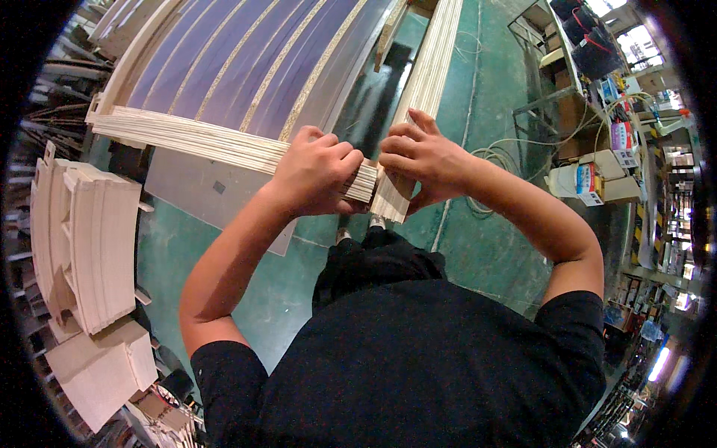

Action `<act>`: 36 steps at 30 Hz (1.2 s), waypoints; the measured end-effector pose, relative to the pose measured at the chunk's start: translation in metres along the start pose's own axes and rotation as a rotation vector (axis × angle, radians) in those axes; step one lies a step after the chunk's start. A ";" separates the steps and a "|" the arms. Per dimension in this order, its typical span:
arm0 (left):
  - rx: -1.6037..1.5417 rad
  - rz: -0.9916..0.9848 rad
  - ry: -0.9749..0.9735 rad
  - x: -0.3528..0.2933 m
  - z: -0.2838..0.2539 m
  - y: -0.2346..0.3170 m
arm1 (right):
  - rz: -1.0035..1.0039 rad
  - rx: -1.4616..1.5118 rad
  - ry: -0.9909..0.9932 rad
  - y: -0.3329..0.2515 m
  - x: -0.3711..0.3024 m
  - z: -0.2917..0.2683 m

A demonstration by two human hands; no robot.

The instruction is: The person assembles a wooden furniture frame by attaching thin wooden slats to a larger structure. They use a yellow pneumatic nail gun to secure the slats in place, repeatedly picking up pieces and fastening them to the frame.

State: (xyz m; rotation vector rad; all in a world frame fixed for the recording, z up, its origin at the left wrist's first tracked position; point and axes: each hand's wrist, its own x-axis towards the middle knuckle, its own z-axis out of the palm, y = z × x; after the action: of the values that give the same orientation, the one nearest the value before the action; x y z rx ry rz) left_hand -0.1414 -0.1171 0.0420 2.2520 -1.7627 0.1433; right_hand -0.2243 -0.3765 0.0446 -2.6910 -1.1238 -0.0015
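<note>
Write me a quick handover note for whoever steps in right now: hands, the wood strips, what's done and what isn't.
Left hand: closed over the end of the bundle of thin pale wood strips that runs off to the left.
Right hand: fingers curled on the near end of the second strip bundle that runs away upward.
The two bundle ends meet at a corner between the hands, above the green floor.
Done: both bundles are brought end to end.
Left: nothing visibly fastens the corner; whether the ends are flush is hidden by the hands.
</note>
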 end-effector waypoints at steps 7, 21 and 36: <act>0.030 -0.024 -0.017 0.002 -0.004 0.008 | -0.073 -0.019 0.035 0.009 0.002 0.001; 0.009 0.030 -0.048 0.005 0.001 0.009 | -0.004 -0.173 0.092 -0.009 -0.002 0.019; 0.073 0.001 -0.149 0.020 0.000 0.025 | -0.042 -0.095 0.137 0.007 -0.014 0.030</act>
State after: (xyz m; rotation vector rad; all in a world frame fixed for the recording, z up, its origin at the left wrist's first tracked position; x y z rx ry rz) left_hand -0.1603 -0.1413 0.0512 2.3691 -1.8617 0.0414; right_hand -0.2322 -0.3851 0.0125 -2.7010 -1.1655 -0.2478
